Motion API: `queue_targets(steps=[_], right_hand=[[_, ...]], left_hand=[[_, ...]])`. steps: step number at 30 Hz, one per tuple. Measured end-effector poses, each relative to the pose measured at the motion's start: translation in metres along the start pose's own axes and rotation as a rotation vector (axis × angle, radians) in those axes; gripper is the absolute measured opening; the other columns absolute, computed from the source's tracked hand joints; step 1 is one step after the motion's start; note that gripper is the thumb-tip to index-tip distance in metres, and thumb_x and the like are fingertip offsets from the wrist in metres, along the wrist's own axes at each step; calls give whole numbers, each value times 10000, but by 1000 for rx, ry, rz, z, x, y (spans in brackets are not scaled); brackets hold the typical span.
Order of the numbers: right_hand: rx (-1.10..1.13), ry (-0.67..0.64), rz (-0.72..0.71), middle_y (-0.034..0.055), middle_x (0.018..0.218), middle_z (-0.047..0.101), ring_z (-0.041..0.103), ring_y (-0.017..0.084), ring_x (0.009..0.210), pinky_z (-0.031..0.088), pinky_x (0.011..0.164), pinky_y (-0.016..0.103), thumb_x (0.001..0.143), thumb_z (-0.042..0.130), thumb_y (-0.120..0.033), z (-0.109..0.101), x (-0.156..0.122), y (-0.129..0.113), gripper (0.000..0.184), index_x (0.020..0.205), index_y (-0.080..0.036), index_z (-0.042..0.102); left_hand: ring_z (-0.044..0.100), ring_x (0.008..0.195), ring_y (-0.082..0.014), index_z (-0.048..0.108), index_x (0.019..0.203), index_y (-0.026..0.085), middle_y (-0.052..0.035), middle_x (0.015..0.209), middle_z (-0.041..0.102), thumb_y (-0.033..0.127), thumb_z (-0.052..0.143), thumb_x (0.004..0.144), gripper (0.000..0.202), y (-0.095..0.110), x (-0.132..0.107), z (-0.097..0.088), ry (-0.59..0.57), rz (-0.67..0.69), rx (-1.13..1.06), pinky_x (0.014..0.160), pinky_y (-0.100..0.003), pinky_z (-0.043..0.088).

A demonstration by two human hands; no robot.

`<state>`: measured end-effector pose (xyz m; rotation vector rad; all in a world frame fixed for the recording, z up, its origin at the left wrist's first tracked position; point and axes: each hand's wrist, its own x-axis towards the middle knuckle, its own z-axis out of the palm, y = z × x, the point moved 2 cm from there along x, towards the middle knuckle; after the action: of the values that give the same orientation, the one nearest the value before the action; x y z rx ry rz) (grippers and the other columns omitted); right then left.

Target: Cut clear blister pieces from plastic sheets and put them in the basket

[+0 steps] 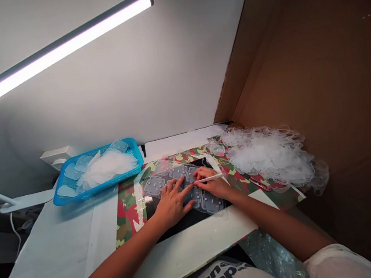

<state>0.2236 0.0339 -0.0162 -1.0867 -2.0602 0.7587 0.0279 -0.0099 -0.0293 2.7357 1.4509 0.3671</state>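
Note:
A clear, flexible-looking sheet of rounded-square pieces with small raised dots lies on a black surface in front of me. My left hand rests on it, palm down with fingers spread, the index finger stretched toward the tool's tip. A slim white pen-like tool is pinched in my right hand. Its tip meets the sheet near the middle, close to my left index finger; what kind of tip it has is too small to make out.
Left of the sheet stands a blue basket with many translucent pieces. A heap of clear offcuts lies on the right, with a red-handled slender tool before it. A lit tube lamp hangs above; a cardboard wall rises at right.

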Motion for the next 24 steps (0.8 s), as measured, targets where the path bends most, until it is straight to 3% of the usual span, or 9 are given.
queue_targets(steps=[6, 11, 13, 15, 18, 20, 22, 24], right_hand=[[-35, -52, 43, 40, 1030, 639, 596, 179, 930, 456, 788, 297, 885, 539, -227, 0, -10, -4, 182, 705, -211, 519], [-285, -78, -141, 102, 1058, 669, 580, 256, 1019, 422, 919, 411, 936, 481, -228, 5, -9, -1, 143, 869, -204, 606], [-320, 20, -115, 106, 1009, 683, 592, 255, 968, 428, 890, 403, 948, 452, -238, -10, -4, 5, 179, 935, -204, 627], [-295, 238, 35, 85, 965, 693, 602, 233, 878, 442, 806, 356, 938, 466, -279, -37, -2, 16, 181, 933, -210, 633], [-194, 509, 286, 29, 744, 665, 556, 184, 665, 401, 637, 293, 897, 520, -371, -74, -7, 29, 222, 765, -205, 589], [-80, 506, 316, 14, 673, 636, 540, 171, 632, 382, 606, 279, 869, 557, -412, -80, -14, 28, 280, 682, -204, 535], [35, 418, 277, 28, 757, 676, 579, 180, 700, 408, 644, 280, 863, 572, -407, -71, -19, 17, 282, 674, -203, 528], [102, 275, 222, 43, 905, 712, 612, 191, 783, 433, 698, 293, 865, 577, -388, -55, -21, 3, 245, 705, -204, 556]], left_hand=[[382, 1304, -360, 452, 1404, 382, -85, 1565, 303, 467, 513, 923, 492, -1, -4, -1, -48, -2, -7, 976, -570, 402], [384, 1310, -399, 441, 1418, 378, -138, 1573, 265, 473, 493, 928, 502, -1, -4, 0, -98, -13, -20, 963, -601, 384], [381, 1312, -406, 447, 1415, 377, -151, 1572, 260, 477, 486, 930, 496, 0, -6, 0, -103, -21, -24, 955, -601, 383], [377, 1316, -402, 450, 1412, 381, -149, 1575, 258, 479, 481, 931, 491, 0, -9, -2, -97, -30, -42, 950, -592, 384], [406, 1285, -400, 523, 1360, 369, -133, 1546, 333, 517, 515, 904, 479, -3, -3, -11, -83, -31, -118, 943, -574, 383], [491, 1192, -365, 662, 1204, 307, -127, 1408, 521, 556, 485, 905, 428, -8, 14, -19, -81, -76, -252, 944, -521, 389], [598, 994, -289, 747, 972, 228, -114, 1094, 701, 588, 364, 937, 527, -16, 39, -25, -107, -196, -454, 887, -410, 430], [628, 745, -214, 757, 823, 192, -79, 782, 721, 602, 255, 952, 661, -23, 67, -25, -168, -312, -622, 729, -307, 456]])
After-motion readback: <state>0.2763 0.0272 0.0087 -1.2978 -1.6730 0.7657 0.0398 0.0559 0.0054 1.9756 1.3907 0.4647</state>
